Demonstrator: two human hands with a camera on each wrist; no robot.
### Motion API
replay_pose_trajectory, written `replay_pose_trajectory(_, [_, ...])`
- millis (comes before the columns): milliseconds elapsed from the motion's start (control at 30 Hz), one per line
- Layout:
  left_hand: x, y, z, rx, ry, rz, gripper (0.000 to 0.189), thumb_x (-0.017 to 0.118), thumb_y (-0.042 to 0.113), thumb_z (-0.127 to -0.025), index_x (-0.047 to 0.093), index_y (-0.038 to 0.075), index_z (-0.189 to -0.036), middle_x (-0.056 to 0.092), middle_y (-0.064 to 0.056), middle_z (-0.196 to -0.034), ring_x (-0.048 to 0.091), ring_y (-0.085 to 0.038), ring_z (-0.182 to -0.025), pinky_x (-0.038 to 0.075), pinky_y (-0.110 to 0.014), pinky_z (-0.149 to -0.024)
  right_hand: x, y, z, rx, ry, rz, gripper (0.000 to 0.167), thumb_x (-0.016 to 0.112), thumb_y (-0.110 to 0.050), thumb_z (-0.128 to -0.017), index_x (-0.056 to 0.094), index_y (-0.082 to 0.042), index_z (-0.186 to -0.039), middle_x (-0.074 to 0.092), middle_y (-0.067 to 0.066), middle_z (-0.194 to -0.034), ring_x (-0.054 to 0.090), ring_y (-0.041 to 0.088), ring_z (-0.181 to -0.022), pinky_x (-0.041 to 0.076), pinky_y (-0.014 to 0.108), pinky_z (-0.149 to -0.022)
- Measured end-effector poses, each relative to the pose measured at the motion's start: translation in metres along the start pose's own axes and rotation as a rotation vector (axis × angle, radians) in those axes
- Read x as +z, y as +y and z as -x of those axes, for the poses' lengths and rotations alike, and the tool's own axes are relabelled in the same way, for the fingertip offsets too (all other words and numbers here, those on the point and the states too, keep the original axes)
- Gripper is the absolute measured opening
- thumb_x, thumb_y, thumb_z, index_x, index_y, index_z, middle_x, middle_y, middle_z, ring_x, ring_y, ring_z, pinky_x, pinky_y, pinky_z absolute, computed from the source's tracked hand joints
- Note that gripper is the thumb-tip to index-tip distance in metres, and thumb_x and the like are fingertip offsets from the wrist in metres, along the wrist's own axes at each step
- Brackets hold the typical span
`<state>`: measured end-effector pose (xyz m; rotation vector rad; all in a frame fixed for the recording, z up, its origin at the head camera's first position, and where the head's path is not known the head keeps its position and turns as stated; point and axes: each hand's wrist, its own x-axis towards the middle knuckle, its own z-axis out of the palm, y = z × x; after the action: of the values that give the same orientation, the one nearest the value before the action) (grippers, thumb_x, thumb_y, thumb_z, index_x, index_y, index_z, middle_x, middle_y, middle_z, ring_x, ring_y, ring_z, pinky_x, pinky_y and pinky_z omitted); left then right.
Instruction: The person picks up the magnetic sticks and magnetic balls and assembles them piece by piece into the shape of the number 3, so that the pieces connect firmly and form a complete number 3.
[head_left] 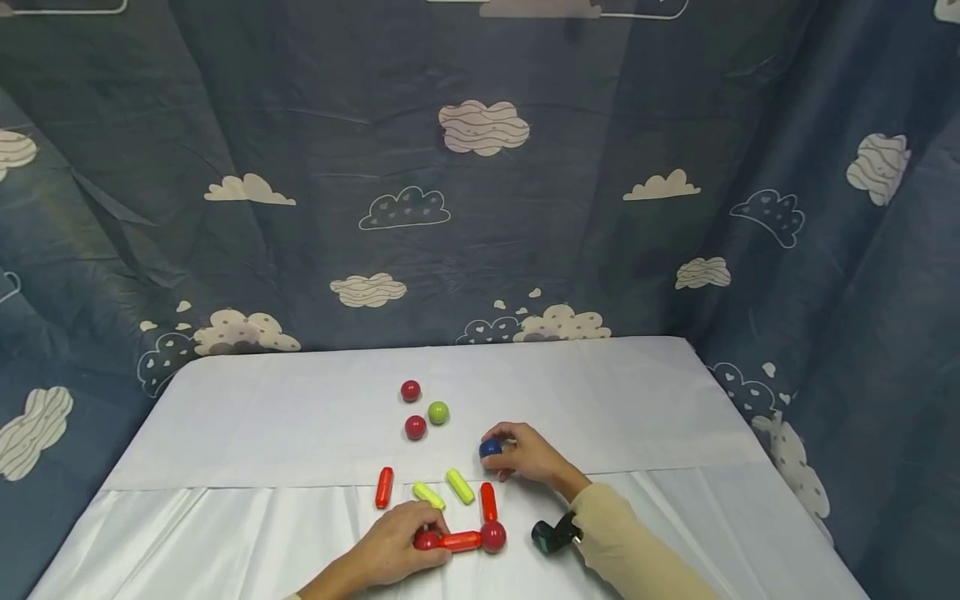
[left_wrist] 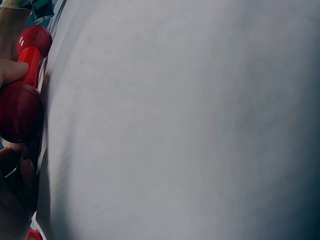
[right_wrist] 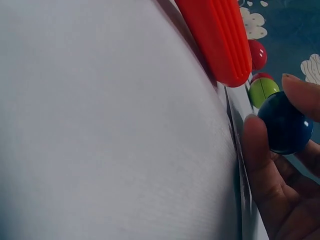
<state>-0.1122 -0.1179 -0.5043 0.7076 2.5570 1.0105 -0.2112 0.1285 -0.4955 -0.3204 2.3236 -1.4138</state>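
Observation:
My left hand grips the near-left end of a red piece, its fingers around a red ball and the thumb by a red ribbed rod. That rod runs to a second red ball, from which another red rod points away from me. In the left wrist view the thumb lies on the rod between both balls. My right hand pinches a dark blue ball between thumb and fingers, just beyond the upright rod's far end.
Two yellow-green rods and a loose red rod lie beyond my left hand. Farther back sit a green ball and two red balls. A white cloth covers the table, with a cloud-patterned curtain behind.

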Motion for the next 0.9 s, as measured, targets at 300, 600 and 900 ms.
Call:
replay_pose_trajectory(300, [0.001, 0.0, 0.001, -0.002, 0.008, -0.01, 0.018, 0.07, 0.043, -0.083, 0.061, 0.028, -0.089, 0.05, 0.018, -0.086, 0.045, -0.003, -0.082, 0.037, -0.027, -0.072, 0.008, 0.0, 0.006, -0.018, -0.006, -0.016, 0.034, 0.076, -0.01, -0.08, 0.06, -0.002, -0.109, 0.057, 0.007, -0.096, 0.061, 0.015, -0.068, 0.054, 0.032, -0.058])
replay_pose_trajectory(600, [0.0, 0.001, 0.001, -0.015, -0.008, -0.01, 0.019, 0.07, 0.044, -0.083, 0.06, 0.029, -0.09, 0.05, 0.017, -0.088, 0.045, -0.003, -0.083, 0.038, -0.027, -0.072, 0.012, -0.005, 0.012, -0.007, 0.002, 0.01, 0.028, 0.076, -0.012, -0.081, 0.062, -0.005, -0.104, 0.057, 0.006, -0.09, 0.06, 0.016, -0.067, 0.054, 0.03, -0.059])
replay_pose_trajectory(900, [0.0, 0.003, 0.001, -0.018, 0.001, -0.014, 0.02, 0.071, 0.044, -0.082, 0.06, 0.028, -0.088, 0.051, 0.017, -0.087, 0.044, -0.003, -0.081, 0.038, -0.026, -0.071, 0.014, -0.006, 0.013, 0.002, -0.022, -0.034, 0.029, 0.075, -0.012, -0.082, 0.062, -0.004, -0.107, 0.056, 0.006, -0.091, 0.056, 0.016, -0.065, 0.053, 0.031, -0.06])
